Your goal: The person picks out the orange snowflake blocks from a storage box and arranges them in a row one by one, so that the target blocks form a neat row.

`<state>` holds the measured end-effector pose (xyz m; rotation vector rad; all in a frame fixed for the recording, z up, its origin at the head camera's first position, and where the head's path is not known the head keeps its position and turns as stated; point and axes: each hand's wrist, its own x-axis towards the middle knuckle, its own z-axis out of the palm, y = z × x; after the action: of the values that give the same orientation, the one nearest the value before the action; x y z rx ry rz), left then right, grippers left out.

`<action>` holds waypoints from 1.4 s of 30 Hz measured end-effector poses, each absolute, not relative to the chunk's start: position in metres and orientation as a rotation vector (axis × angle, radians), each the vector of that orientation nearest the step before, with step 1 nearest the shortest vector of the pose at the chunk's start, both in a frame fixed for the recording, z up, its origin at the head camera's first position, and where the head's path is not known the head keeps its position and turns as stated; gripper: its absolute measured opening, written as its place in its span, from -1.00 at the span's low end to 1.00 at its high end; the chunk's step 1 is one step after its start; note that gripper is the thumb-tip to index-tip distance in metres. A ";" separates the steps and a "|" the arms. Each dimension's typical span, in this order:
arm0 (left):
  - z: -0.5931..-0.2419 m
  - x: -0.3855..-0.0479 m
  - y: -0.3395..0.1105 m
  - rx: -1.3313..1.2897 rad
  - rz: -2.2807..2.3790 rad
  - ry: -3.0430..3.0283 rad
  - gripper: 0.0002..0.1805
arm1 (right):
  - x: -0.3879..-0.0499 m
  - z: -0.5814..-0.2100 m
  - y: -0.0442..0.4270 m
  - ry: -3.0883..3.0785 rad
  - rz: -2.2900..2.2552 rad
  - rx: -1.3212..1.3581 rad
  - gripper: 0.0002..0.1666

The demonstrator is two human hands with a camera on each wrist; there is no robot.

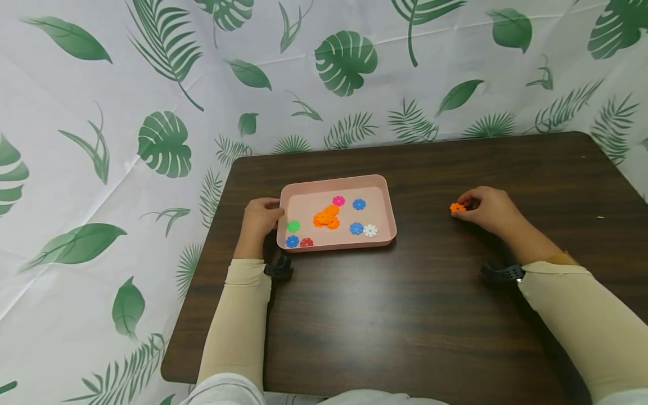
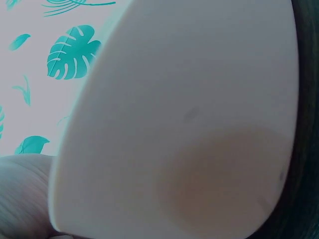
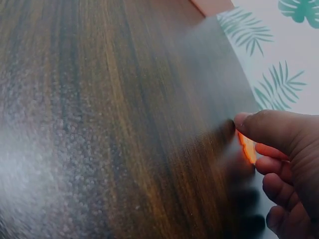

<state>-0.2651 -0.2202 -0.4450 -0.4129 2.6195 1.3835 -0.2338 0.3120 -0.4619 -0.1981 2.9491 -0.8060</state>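
A shallow pink tray (image 1: pixel 344 244) holds several flower-shaped plastic discs, among them a heap of orange discs (image 1: pixel 326 217). My left hand (image 1: pixel 260 216) grips the tray's left edge, thumb at the rim. From close up, the tray's outer wall (image 2: pixel 174 99) fills most of the left wrist view, with part of the hand (image 2: pixel 25 194) at the lower left. Well to the right of the tray, my right hand (image 1: pixel 488 209) pinches an orange flower-shaped disc (image 1: pixel 457 207) between thumb and fingers, low over the table. The fingers partly hide this disc (image 3: pixel 246 147) in the right wrist view.
Blue (image 1: pixel 359 204), pink (image 1: pixel 338 201), white (image 1: pixel 370 230), green (image 1: pixel 293 226) and red (image 1: pixel 306 242) discs lie spread inside the tray. The dark wooden table (image 1: pixel 385 315) meets a leaf-patterned cloth (image 1: pixel 283 73) at its back.
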 end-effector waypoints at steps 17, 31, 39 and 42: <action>-0.449 -0.267 -0.222 -0.407 1.396 2.629 -0.51 | -0.249 -0.434 0.287 2.980 -0.919 -0.253 -0.35; -0.452 -0.267 -0.216 -0.408 1.415 2.605 -0.52 | -0.281 -0.416 0.160 2.919 -0.994 -0.603 -0.47; -0.453 -0.268 -0.213 -0.379 1.395 2.630 -0.53 | -0.284 -0.424 0.095 2.799 -0.921 -0.688 -0.48; -0.452 -0.268 -0.213 -0.360 1.392 2.651 -0.54 | -0.284 -0.428 0.079 2.779 -0.880 -0.739 -0.50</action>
<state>-0.2683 -0.2133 -0.4521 -0.3599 2.6508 1.3918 -0.2836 0.0785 -0.4282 -0.7386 2.7793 -0.8798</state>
